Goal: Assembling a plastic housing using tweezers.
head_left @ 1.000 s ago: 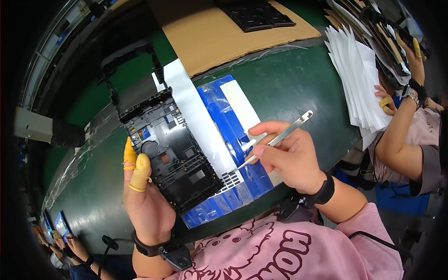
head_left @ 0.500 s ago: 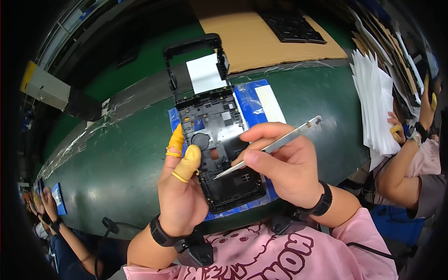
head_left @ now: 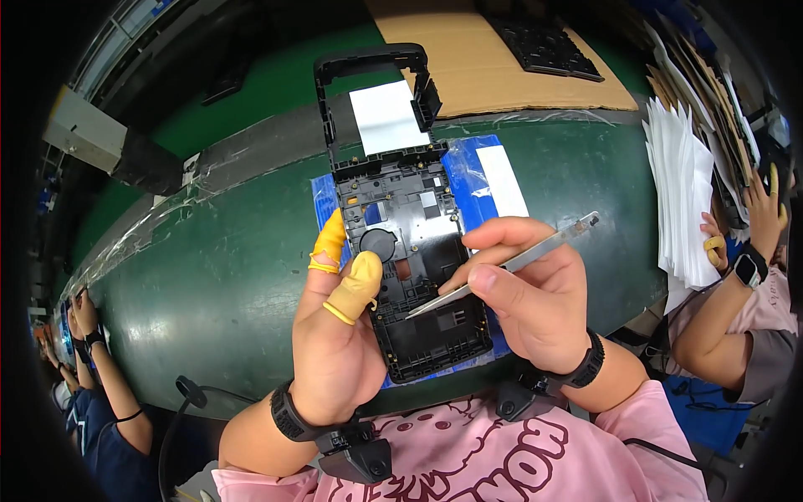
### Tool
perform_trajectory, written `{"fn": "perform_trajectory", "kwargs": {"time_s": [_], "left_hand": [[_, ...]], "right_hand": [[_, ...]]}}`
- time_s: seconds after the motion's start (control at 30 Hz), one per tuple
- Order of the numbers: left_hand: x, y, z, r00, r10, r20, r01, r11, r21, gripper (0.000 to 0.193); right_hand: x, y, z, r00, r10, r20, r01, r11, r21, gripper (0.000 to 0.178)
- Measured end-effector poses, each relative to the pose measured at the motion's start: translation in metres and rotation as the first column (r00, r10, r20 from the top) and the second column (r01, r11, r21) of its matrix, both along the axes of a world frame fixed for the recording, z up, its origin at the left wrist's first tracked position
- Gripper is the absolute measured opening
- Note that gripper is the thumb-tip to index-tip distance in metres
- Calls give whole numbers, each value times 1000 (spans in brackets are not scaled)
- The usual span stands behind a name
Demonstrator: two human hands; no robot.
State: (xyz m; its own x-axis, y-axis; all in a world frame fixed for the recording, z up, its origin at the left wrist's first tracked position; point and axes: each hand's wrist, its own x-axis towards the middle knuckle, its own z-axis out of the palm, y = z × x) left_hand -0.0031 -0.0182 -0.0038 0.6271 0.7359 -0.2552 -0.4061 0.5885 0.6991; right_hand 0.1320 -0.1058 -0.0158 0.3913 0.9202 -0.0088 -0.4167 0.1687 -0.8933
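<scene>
A black plastic device housing [head_left: 435,259] with an open frame at its far end lies tilted in front of me. My left hand [head_left: 339,335], with yellow finger cots on thumb and a finger, grips its left edge. In my right hand [head_left: 535,301] a pair of metal tweezers [head_left: 535,251] is pinched between thumb and fingers. The tweezer tips point down-left, over the lower left part of the housing's inside; whether they touch it I cannot tell. Beneath the housing a blue sheet [head_left: 468,184] wrapped in clear film shows at both sides.
White paper [head_left: 389,117] lies beyond the housing on the green table [head_left: 209,276]. Cardboard [head_left: 452,67] at the back bears a black part [head_left: 548,48]. To the right, a person's hands hold white sheets [head_left: 677,184]. Another person's arm [head_left: 104,351] is at far left.
The housing, both hands and the tweezers appear slightly further right in the view, as does the background. The grip on the housing and tweezers looks the same.
</scene>
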Motion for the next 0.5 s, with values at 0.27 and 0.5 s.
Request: {"fn": "perform_trajectory", "kwargs": {"time_s": [0.27,0.5], "left_hand": [[1,-2,1,1000,12,-4,-12,1000,2,45],[0,-1,-2,1000,14,-27,-14,1000,13,46]], "right_hand": [[-1,-1,0,1000,-5,5,5,1000,4,25],[-2,0,-1,999,-26,22,26,1000,13,24]]}}
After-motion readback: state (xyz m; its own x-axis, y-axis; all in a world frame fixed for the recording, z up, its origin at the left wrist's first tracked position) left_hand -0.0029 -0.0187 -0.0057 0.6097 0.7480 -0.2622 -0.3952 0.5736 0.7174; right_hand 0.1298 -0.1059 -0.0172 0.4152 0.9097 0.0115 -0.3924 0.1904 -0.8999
